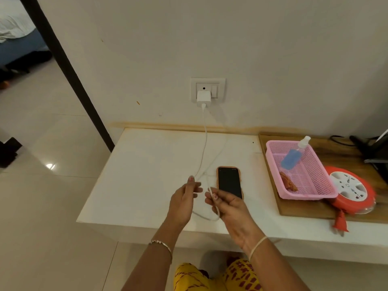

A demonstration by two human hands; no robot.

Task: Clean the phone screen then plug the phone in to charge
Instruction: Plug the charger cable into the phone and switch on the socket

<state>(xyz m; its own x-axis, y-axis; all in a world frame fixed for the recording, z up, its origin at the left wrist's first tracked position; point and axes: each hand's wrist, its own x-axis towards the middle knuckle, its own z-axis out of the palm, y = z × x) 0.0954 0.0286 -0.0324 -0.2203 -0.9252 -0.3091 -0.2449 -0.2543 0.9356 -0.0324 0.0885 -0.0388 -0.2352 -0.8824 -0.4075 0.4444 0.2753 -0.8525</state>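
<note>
A phone (pixel 229 182) in an orange case lies screen up, dark, on the white shelf (pixel 147 164). A white charger (pixel 203 98) sits in the wall socket (pixel 207 90). Its white cable (pixel 204 143) hangs down onto the shelf and loops between my hands. My left hand (pixel 184 199) pinches the cable just left of the phone. My right hand (pixel 227 204) grips the cable near its free end, at the phone's near edge. The cable's plug tip is hidden in my fingers.
A pink mesh basket (pixel 310 185) on a wooden board (pixel 298 208) holds a blue spray bottle (pixel 294 154) and a brown cloth (pixel 288 181). An orange extension reel (pixel 352 190) lies to its right. Dark cables and a device sit at the far right.
</note>
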